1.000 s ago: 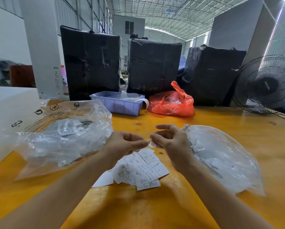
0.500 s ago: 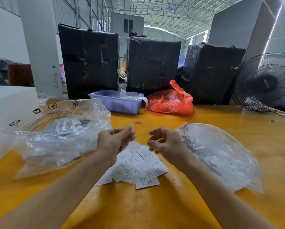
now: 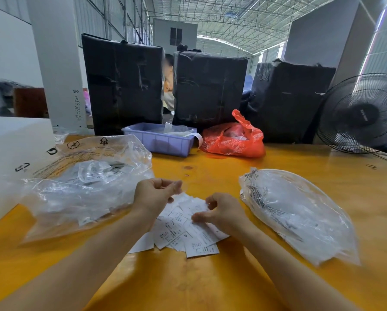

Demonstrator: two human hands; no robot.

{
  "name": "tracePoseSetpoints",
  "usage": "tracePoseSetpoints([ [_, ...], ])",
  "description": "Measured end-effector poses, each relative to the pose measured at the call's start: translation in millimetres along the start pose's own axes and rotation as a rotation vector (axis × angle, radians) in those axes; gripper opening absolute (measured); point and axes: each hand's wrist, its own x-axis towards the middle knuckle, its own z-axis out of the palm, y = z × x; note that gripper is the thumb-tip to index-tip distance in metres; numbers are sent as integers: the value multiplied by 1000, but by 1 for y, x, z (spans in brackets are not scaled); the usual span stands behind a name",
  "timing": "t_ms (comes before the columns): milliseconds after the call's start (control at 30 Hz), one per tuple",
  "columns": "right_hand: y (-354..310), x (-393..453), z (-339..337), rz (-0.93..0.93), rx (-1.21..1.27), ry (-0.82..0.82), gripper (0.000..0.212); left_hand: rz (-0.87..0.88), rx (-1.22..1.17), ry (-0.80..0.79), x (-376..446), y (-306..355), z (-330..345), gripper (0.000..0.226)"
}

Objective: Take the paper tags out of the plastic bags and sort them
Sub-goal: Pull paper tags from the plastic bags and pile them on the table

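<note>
Two hands over the pile now, and your left hand [image 3: 155,194] hangs just above it with thumb and fingers curled together as if pinching a small clear sleeve; whether anything sits between them I cannot tell. Your right hand [image 3: 221,213] comes down on the heap of white printed paper tags [image 3: 183,230], fingers bent, thumb and forefinger nipping the edge of a tag. Pin the heap lightly, slide one tag free at a time, and read the size letter before you set it down; XL, S and L all show mixed together, so start separate stacks. Counting up: one tag heap, too overlapped to number. Two big clear plastic bags, the crumpled full one [image 3: 82,182] at left holding more tags, the flatter one [image 3: 300,212] at right. All on the yellow tabletop [image 3: 210,288].
</note>
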Motion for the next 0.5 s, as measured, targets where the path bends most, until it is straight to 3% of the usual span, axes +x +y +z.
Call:
tracePoseSetpoints([
  [167,8,0,-8,91,241,14,16,-16,23,-24,-1,-2,1,16],
  [267,10,-2,-13,148,406,55,21,-27,23,-23,-2,-2,2,16],
  [500,4,1,-34,455,1226,-30,5,-63,73,-89,-3,-4,4,17],
])
